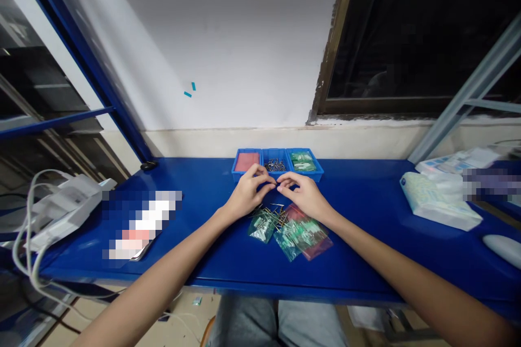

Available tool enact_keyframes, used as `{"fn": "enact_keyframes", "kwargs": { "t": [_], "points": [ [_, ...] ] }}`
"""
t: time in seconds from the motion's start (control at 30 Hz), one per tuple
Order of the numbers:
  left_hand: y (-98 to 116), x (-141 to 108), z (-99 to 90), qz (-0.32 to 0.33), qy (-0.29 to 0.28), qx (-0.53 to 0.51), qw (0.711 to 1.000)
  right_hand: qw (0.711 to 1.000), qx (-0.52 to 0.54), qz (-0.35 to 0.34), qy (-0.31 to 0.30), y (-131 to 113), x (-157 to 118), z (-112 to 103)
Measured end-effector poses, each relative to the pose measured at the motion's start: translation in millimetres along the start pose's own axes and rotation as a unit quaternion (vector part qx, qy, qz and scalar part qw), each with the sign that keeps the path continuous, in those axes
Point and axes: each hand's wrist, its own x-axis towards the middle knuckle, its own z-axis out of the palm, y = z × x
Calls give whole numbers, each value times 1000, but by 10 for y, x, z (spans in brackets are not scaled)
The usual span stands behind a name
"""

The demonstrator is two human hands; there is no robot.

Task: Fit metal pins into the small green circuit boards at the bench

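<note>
Above the front of the blue bins, my left hand (pixel 249 193) and my right hand (pixel 306 195) meet with fingertips almost touching. Both pinch at thumb and forefinger; a small dark thing seems to be between them, too tiny to name. Just below lies a loose pile of small metal screw-like pieces (pixel 280 218). Beside the pile are a small green clear bag (pixel 261 227), another green bag (pixel 290 244) and a pink bag (pixel 319 248), with pale pieces showing in the green ones. Part of the pink bag is under the green one.
Behind my hands, a blue three-part bin (pixel 236 176) holds pink bags (pixel 247 161), metal pieces (pixel 275 165) and green bags (pixel 302 161). A white power strip (pixel 69 217) with cables and a blurred-out flat item (pixel 142 227) are left. A tissue pack (pixel 439 200) stands right, near a white mouse-like object (pixel 504 249).
</note>
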Motion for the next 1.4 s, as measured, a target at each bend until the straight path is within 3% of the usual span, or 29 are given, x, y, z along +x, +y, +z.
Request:
{"fn": "enact_keyframes", "kwargs": {
  "t": [0.23,0.43,0.6,0.7,0.8,0.93,1.1,1.4],
  "points": [
    [69,18,44,-96,-9,-181,979,999,-45,-1,-21,6,-25,25],
    [42,27,73,-104,-20,-233,967,990,-123,-66,-2,-67,-41,18],
    [12,39,65,-143,64,-174,972,944,-293,-149,-6,-60,165,-107],
    [-48,36,36,-140,93,-113,979,909,-392,-138,6,-24,428,-207],
    [-91,20,-8,-100,74,-40,991,893,-437,-108,26,-47,573,-238],
    [-83,-11,-51,-39,-2,68,997,899,-424,-106,18,-149,353,-152],
    [-59,-33,-46,-7,-77,116,990,928,-355,-48,-105,-147,-67,-38],
    [-82,-48,-21,-12,-108,126,986,923,-362,-32,-127,-23,-107,49]
  ]
}}
